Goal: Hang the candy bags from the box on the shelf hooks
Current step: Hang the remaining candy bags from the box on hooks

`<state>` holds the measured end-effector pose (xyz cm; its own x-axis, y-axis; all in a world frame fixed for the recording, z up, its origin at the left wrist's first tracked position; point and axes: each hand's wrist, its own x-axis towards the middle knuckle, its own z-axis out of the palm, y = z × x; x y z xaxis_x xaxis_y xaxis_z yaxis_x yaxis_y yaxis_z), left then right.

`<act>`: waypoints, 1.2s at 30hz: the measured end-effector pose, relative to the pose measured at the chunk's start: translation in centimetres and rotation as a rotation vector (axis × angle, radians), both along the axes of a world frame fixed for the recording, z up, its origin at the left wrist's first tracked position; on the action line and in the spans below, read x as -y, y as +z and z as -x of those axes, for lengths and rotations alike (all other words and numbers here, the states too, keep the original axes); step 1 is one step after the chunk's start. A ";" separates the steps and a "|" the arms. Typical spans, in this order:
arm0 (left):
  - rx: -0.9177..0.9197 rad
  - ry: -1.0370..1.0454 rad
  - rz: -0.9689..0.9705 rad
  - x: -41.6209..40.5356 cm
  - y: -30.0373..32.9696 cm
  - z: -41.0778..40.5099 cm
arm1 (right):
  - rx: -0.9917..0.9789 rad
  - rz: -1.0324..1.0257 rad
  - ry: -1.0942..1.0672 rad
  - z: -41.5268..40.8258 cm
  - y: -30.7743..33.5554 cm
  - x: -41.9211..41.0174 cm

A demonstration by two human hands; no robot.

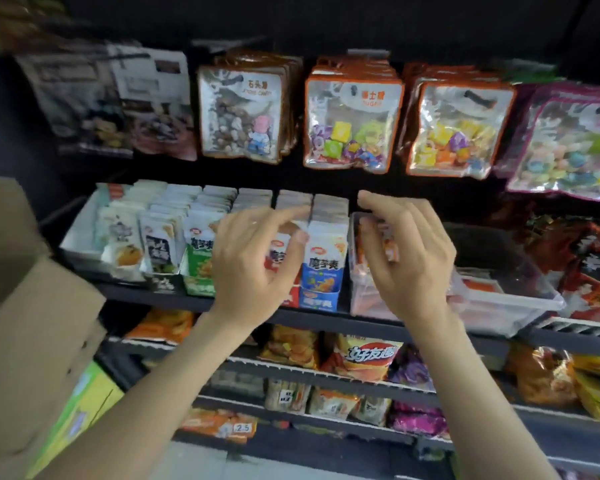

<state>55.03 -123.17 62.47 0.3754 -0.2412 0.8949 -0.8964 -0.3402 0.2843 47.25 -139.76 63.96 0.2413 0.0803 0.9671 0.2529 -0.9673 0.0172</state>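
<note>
We're in a shop, at a snack aisle. Up top, clear candy bags point(352, 124) hang in rows from hooks on a dark back wall, stacks of the same bag one behind another. Below them, a dark shelf point(174, 296) carries small snack packets point(324, 258) lined up in display boxes. Lower racks hold crisp bags point(364, 358), and there's a price tag point(242, 428) reading 2.5 near the bottom. A cardboard box point(21, 306) stands at near left.

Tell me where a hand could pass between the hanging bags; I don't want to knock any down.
Dark gaps flank the middle orange bags, toward the brown candy bags and the right orange bags. Crowded: those overlap the purple bags. A dark strip runs above the packet tray.
</note>
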 end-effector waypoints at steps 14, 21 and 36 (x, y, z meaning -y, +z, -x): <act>-0.242 0.247 -0.490 -38.5 -6.1 -2.8 | -1.190 -0.186 0.619 -9.5 -8.6 -26.6; -0.513 0.237 -0.718 -57.5 -4.8 -14.1 | -1.177 -0.074 0.681 -19.0 -6.9 -41.4; -0.264 0.102 -1.343 -62.2 -15.5 -30.4 | -1.513 0.592 0.171 -36.7 -15.5 -55.2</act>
<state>85.44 -60.93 46.96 0.5650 -0.8187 -0.1026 -0.8219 -0.5477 -0.1565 83.96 -84.59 48.48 0.8365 0.4565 -0.3032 0.4805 -0.8770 0.0054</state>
